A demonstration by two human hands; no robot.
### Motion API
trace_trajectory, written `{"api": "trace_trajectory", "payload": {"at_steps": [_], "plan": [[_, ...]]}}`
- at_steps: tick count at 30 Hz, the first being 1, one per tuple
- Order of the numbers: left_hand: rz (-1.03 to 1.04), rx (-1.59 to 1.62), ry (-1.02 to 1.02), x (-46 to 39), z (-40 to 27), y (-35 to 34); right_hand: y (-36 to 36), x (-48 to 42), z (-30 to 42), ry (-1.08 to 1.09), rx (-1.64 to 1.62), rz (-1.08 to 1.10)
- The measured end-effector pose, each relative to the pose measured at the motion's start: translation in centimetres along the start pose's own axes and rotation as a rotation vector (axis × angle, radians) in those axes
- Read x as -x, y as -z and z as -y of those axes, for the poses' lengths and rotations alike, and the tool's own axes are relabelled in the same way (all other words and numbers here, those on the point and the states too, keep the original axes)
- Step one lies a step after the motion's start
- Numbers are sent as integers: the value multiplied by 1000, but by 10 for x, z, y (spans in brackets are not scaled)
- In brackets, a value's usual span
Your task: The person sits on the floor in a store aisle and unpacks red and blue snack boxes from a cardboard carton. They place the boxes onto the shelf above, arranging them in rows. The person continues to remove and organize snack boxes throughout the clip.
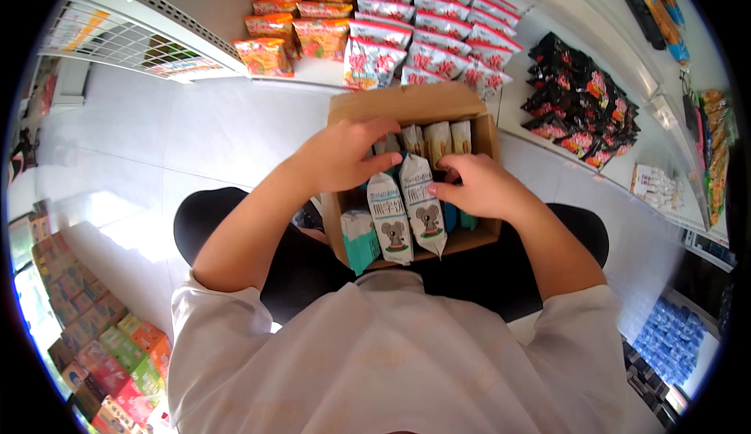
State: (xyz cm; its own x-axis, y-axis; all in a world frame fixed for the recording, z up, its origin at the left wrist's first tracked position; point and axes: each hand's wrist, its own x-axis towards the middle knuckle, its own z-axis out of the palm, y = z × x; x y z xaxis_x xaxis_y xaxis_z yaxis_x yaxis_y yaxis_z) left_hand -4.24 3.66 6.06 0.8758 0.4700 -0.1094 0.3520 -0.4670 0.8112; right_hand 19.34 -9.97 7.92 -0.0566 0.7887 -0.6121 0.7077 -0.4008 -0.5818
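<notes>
An open cardboard box (405, 98) stands between my knees, with several upright snack packets inside. Two white packets with a koala picture, a left one (390, 220) and a right one (423, 206), lean toward me at its near side. My left hand (358, 152) is over the box's left part, thumb by the top of the left koala packet; whether it grips anything is unclear. My right hand (478, 186) has its thumb at the right koala packet's edge, its other fingers partly hidden. A teal and white packet (360, 240) sits at the near left corner, and yellowish packets (440, 141) stand at the far side.
Beyond the box, a low shelf (305, 79) carries rows of orange snack bags (321, 38) and white-and-red bags (375, 58). Black snack bags (578, 97) lie at the right. A wire rack (117, 38) is at upper left; colourful cartons (123, 346) stand at lower left.
</notes>
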Motion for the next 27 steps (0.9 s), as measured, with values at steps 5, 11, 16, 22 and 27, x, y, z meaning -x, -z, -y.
{"api": "trace_trajectory", "payload": {"at_steps": [5, 11, 16, 22, 27], "plan": [[-164, 13, -73, -3, -13, 19, 7, 13, 2, 144, 85, -130], [-687, -26, -128, 1, -36, 74, 18, 28, 21, 191, 205, -221], [-1294, -208, -179, 4, -49, 177, 22, 34, 17, 311, 272, -286], [-1316, -1209, -111, -32, -56, 345, 14, 31, 7, 276, 362, -233], [-1072, -1565, 353, -82, -60, 414, 6, 21, -3, 265, 444, -173]]}}
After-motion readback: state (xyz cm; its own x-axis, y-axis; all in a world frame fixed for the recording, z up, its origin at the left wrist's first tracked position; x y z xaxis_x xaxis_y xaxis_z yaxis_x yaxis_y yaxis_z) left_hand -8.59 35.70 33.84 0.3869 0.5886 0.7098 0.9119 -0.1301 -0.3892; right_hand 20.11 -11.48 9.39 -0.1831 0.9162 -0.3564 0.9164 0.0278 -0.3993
